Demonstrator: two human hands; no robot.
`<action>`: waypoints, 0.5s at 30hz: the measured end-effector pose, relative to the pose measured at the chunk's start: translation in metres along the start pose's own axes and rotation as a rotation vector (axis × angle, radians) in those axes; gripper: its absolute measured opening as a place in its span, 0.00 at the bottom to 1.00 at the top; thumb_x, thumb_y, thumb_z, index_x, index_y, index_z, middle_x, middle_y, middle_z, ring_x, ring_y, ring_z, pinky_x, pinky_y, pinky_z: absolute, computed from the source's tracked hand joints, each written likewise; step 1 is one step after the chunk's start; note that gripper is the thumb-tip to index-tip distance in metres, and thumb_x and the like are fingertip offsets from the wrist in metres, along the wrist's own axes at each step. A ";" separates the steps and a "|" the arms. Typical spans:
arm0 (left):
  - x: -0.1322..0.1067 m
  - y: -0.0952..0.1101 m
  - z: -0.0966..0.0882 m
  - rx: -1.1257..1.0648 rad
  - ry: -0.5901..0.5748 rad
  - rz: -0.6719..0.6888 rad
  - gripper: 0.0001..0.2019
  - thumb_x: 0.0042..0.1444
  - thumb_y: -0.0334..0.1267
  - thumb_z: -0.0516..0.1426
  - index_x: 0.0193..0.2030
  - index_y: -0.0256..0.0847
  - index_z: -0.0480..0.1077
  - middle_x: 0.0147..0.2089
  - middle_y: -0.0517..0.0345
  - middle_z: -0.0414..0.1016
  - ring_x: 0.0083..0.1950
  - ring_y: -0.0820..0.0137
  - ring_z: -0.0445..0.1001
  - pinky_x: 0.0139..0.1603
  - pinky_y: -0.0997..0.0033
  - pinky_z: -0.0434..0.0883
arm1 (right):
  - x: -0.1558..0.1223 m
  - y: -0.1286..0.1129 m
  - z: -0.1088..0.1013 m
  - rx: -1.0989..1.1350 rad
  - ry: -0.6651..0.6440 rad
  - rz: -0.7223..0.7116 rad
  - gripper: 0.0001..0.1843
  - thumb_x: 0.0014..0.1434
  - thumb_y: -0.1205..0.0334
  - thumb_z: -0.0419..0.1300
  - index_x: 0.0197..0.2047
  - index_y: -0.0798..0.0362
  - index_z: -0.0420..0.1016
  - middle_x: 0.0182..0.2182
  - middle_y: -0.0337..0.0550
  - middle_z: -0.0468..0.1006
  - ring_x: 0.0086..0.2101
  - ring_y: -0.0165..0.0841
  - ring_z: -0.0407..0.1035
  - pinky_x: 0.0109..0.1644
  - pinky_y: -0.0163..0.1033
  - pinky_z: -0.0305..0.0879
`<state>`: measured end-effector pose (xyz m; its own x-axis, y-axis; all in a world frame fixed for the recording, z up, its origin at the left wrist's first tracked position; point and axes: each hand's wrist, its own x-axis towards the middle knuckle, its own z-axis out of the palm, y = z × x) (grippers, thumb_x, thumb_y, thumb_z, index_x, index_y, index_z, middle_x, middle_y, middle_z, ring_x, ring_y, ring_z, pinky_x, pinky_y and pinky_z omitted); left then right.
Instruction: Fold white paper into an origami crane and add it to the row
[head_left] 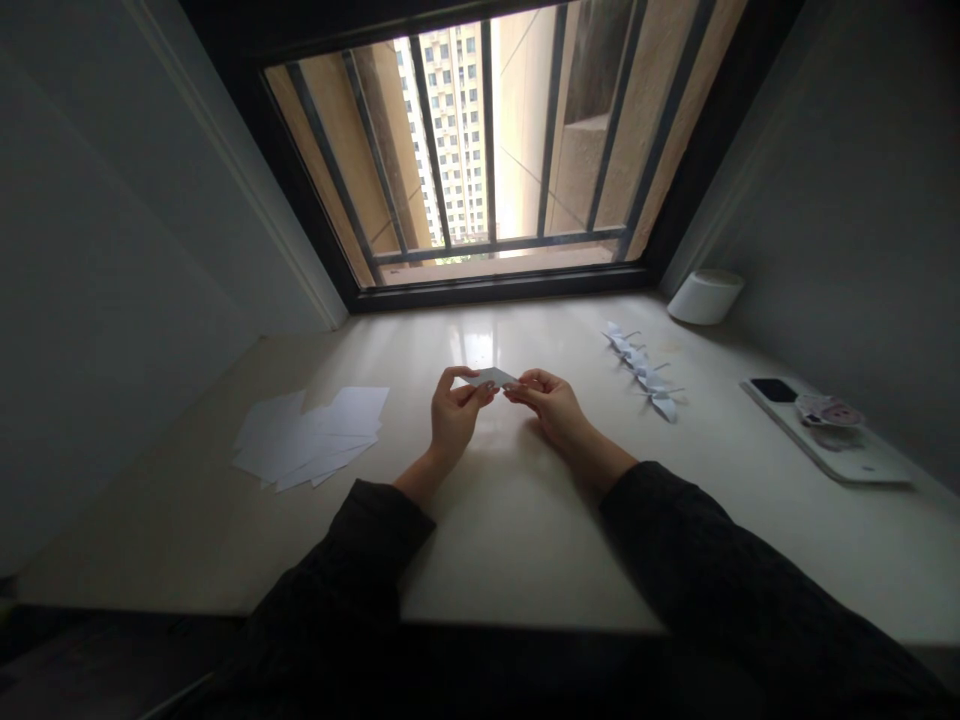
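Between my two hands, just above the pale sill, is a small folded piece of white paper [489, 377]. My left hand [454, 408] pinches its left end, thumb in front and index finger along the top edge. At the right end, my right hand [551, 402] grips the paper between thumb and fingers. The paper is flat and pointed, with its lower edge partly hidden by my fingertips. A row of several folded paper cranes [639, 366] stands to the right of my right hand. Loose white paper sheets [315, 435] lie overlapping to the left of my left hand.
A phone [825, 435] with a round grip on its back lies at the far right of the sill [517, 560]. A white cylindrical container [705, 297] stands in the back right corner. Beyond the sill is a barred window [487, 290] with a dark frame.
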<state>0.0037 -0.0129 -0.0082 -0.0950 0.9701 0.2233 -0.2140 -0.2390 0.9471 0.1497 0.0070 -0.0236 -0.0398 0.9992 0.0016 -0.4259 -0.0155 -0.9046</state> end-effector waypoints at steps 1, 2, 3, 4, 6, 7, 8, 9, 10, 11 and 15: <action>0.000 0.001 0.001 -0.005 0.004 -0.004 0.21 0.45 0.44 0.65 0.41 0.41 0.62 0.30 0.57 0.79 0.35 0.65 0.80 0.42 0.62 0.75 | 0.001 0.000 0.000 0.003 -0.008 0.002 0.20 0.31 0.56 0.75 0.25 0.51 0.72 0.23 0.38 0.79 0.28 0.34 0.75 0.39 0.42 0.71; -0.001 0.003 0.001 -0.008 0.009 -0.007 0.22 0.45 0.44 0.65 0.42 0.42 0.60 0.30 0.58 0.79 0.34 0.65 0.80 0.41 0.63 0.75 | 0.001 0.001 -0.001 0.007 -0.019 0.002 0.20 0.31 0.56 0.75 0.25 0.51 0.72 0.23 0.38 0.79 0.27 0.34 0.75 0.40 0.42 0.71; -0.001 0.004 0.001 -0.007 0.015 -0.011 0.22 0.46 0.44 0.65 0.43 0.42 0.59 0.29 0.58 0.79 0.34 0.65 0.80 0.41 0.63 0.75 | 0.002 0.002 -0.001 0.011 -0.030 -0.001 0.20 0.31 0.56 0.75 0.25 0.51 0.72 0.23 0.37 0.79 0.27 0.33 0.75 0.40 0.42 0.71; -0.001 0.004 0.001 -0.005 0.020 -0.015 0.23 0.46 0.44 0.65 0.44 0.42 0.59 0.29 0.58 0.79 0.34 0.65 0.80 0.41 0.63 0.75 | 0.003 0.003 -0.002 0.015 -0.040 -0.003 0.20 0.32 0.56 0.75 0.25 0.51 0.72 0.22 0.37 0.78 0.27 0.33 0.74 0.40 0.42 0.71; -0.001 0.005 0.001 0.004 0.028 -0.022 0.25 0.47 0.44 0.64 0.49 0.42 0.58 0.30 0.57 0.79 0.34 0.65 0.80 0.41 0.63 0.75 | 0.003 0.004 -0.002 0.023 -0.053 -0.006 0.19 0.32 0.56 0.75 0.26 0.51 0.72 0.22 0.36 0.78 0.26 0.32 0.74 0.41 0.42 0.71; -0.001 0.005 0.001 0.008 0.030 -0.025 0.27 0.48 0.44 0.64 0.51 0.42 0.58 0.30 0.57 0.79 0.35 0.64 0.80 0.41 0.63 0.75 | 0.003 0.004 -0.002 0.024 -0.055 -0.005 0.19 0.33 0.55 0.75 0.26 0.51 0.72 0.23 0.36 0.78 0.27 0.32 0.75 0.41 0.42 0.71; -0.001 0.006 0.001 0.011 0.033 -0.027 0.28 0.48 0.44 0.64 0.53 0.42 0.58 0.30 0.56 0.79 0.36 0.64 0.80 0.42 0.62 0.75 | 0.003 0.004 -0.002 0.023 -0.059 -0.003 0.19 0.33 0.55 0.75 0.26 0.52 0.72 0.23 0.37 0.79 0.27 0.32 0.75 0.42 0.43 0.71; -0.001 0.006 0.000 0.014 0.038 -0.028 0.28 0.48 0.44 0.64 0.54 0.42 0.58 0.30 0.56 0.79 0.36 0.64 0.80 0.42 0.62 0.75 | 0.003 0.004 -0.001 0.019 -0.066 0.002 0.19 0.34 0.54 0.74 0.27 0.52 0.72 0.24 0.37 0.79 0.28 0.33 0.76 0.43 0.43 0.70; -0.001 0.006 0.000 0.018 0.047 -0.029 0.28 0.48 0.44 0.64 0.54 0.41 0.59 0.30 0.55 0.79 0.36 0.63 0.80 0.42 0.63 0.75 | 0.002 0.003 0.000 0.017 -0.075 0.008 0.20 0.34 0.54 0.74 0.27 0.52 0.72 0.25 0.38 0.80 0.29 0.34 0.76 0.44 0.43 0.70; 0.000 0.006 0.000 0.024 0.059 -0.028 0.28 0.48 0.44 0.64 0.54 0.41 0.59 0.30 0.55 0.79 0.36 0.63 0.80 0.41 0.63 0.75 | 0.002 0.003 0.000 0.016 -0.087 0.015 0.20 0.35 0.53 0.74 0.28 0.52 0.72 0.26 0.39 0.80 0.30 0.35 0.76 0.45 0.44 0.70; 0.002 0.006 -0.001 0.055 0.099 -0.016 0.28 0.48 0.43 0.64 0.54 0.40 0.61 0.30 0.54 0.79 0.34 0.64 0.80 0.40 0.63 0.75 | 0.000 0.001 0.002 0.012 -0.103 0.020 0.21 0.36 0.51 0.73 0.29 0.51 0.71 0.27 0.42 0.81 0.33 0.37 0.77 0.47 0.46 0.70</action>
<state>0.0009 -0.0126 -0.0028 -0.1879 0.9642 0.1873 -0.1628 -0.2186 0.9621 0.1476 0.0066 -0.0235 -0.1406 0.9897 0.0276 -0.4347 -0.0366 -0.8998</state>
